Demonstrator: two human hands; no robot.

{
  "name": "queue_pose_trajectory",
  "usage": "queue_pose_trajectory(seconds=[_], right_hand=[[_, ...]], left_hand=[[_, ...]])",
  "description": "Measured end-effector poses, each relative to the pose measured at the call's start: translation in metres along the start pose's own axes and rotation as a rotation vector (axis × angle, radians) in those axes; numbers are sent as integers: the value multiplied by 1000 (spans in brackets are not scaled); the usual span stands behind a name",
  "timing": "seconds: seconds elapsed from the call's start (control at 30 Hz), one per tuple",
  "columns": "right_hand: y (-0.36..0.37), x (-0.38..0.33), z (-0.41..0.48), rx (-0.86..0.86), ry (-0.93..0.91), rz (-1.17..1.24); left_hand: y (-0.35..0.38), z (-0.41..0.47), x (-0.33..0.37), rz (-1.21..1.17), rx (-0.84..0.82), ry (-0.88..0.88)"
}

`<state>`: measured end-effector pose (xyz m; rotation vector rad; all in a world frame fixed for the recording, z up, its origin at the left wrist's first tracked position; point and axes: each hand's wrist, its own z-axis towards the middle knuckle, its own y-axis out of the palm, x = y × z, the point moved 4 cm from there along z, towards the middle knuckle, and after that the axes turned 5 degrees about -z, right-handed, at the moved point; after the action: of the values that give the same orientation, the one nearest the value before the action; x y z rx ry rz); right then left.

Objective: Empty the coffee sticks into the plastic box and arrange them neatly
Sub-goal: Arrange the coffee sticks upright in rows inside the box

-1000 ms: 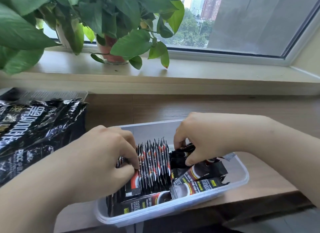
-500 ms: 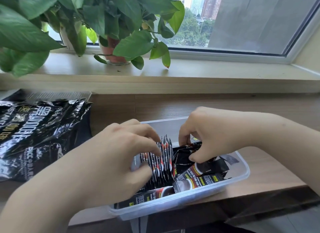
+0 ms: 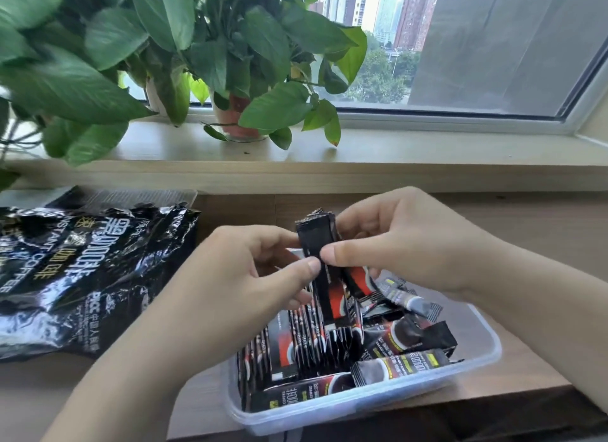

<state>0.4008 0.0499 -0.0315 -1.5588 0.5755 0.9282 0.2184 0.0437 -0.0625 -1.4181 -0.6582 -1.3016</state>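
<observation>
A clear plastic box sits at the table's front edge, holding several black-and-red coffee sticks. Some stand on edge in a row at the left; others lie loose at the right and front. Above the box, a small bundle of coffee sticks is held upright between both hands. My left hand pinches it from the left with thumb and fingers. My right hand pinches it from the right, thumb in front.
The black coffee bag lies crumpled on the table to the left of the box. A leafy potted plant stands on the windowsill behind. Bare wooden table extends to the right.
Both hands rose out of the box, lifting a bundle of sticks upright above it. Before, the left hand pressed the standing row and the right hand reached among the loose sticks.
</observation>
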Motion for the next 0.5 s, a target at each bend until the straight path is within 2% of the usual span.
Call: queue_pose_trajectory(seconds=[0.2,0.27,0.4,0.5], right_hand=[[24,-2,-8,47,-160,-104],[29,1,-9,106,-237,-228],[33,1,-12,328,-428,-588],[36,-1,-17,380,-525,-653]], left_hand=[[1,0,-7,-272,37,-139],[3,0,-8,-356,45,-165],[5,-1,-7,-517,98,-218],[5,-3,-6,-481,117,-202]])
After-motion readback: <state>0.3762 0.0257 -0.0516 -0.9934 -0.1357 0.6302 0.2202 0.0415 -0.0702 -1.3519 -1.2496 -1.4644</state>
